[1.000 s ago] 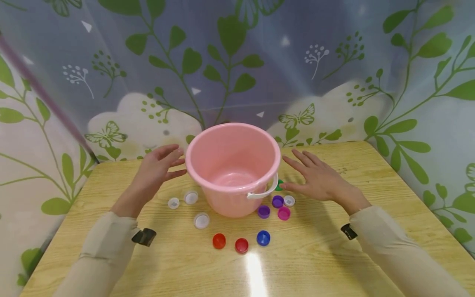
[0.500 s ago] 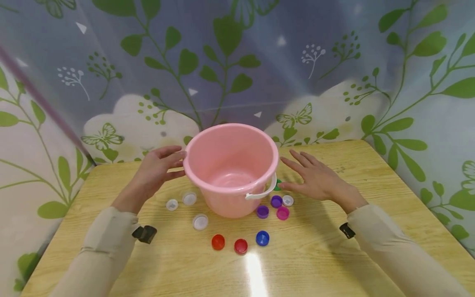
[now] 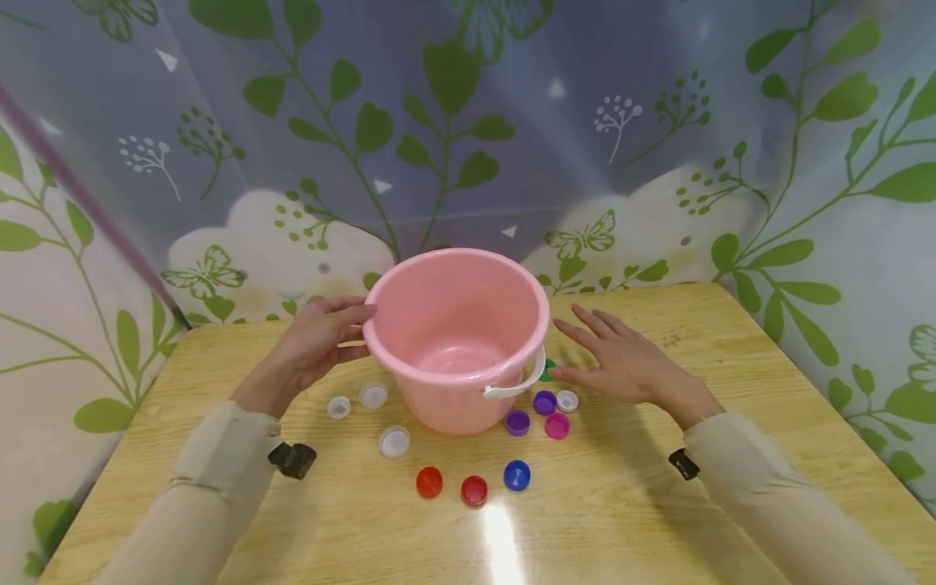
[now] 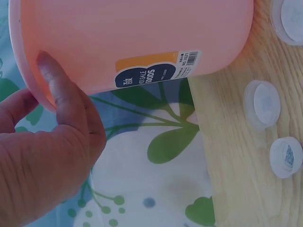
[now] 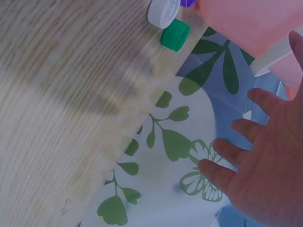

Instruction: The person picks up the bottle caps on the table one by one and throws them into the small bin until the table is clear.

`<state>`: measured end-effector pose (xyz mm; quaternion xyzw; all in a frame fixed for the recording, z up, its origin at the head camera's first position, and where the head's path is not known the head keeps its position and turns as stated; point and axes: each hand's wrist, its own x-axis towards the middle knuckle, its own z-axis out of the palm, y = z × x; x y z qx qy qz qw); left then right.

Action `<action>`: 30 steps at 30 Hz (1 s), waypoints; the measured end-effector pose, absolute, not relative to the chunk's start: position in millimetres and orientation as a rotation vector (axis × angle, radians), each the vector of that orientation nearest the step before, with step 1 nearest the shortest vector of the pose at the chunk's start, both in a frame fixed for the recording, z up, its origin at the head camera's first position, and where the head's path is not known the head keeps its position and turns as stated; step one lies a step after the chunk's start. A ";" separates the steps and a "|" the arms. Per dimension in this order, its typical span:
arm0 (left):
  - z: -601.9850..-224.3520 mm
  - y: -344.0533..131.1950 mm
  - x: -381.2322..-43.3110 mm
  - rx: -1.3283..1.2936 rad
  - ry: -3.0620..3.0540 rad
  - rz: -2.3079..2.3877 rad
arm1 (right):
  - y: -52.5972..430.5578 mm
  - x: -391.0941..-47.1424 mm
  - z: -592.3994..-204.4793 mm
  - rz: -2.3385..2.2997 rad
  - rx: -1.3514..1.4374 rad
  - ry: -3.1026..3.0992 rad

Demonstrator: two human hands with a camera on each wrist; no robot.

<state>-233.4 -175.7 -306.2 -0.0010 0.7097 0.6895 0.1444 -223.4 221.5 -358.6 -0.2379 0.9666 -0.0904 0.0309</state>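
Note:
A pink bucket (image 3: 457,406) with a white handle (image 3: 515,388) stands upright on the wooden table. At its left side, my left hand (image 3: 318,341) pinches the rim, one fingertip lapping over the edge. The left wrist view shows this hand (image 4: 52,151) with a finger against the outer wall under the rim (image 4: 18,52). My right hand (image 3: 621,353) hovers just right of the bucket near the handle, fingers spread and holding nothing. From the right wrist, that hand (image 5: 265,156) appears apart from the bucket wall (image 5: 255,23).
Around the bucket's base lie several bottle caps: white (image 3: 395,441), red (image 3: 429,482), dark red (image 3: 474,491), blue (image 3: 517,475), purple (image 3: 517,422), pink (image 3: 557,425) and green (image 3: 548,370). A leaf-patterned cloth (image 3: 468,122) hangs behind the table (image 3: 600,512).
My left hand has shifted slightly right, from beside the bucket onto its rim, a fingertip now over the edge. The right hand stays almost where it was, and the bucket has barely moved.

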 end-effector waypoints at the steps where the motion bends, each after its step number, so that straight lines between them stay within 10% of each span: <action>1: -306.3 -175.8 -233.3 -0.004 2.033 1.999 | 221.3 -223.5 -359.2 -0.281 -0.738 2.977; 30: -312.6 -176.3 -232.4 -0.070 1.837 2.196 | 211.1 -240.1 -397.7 -0.452 -0.819 2.930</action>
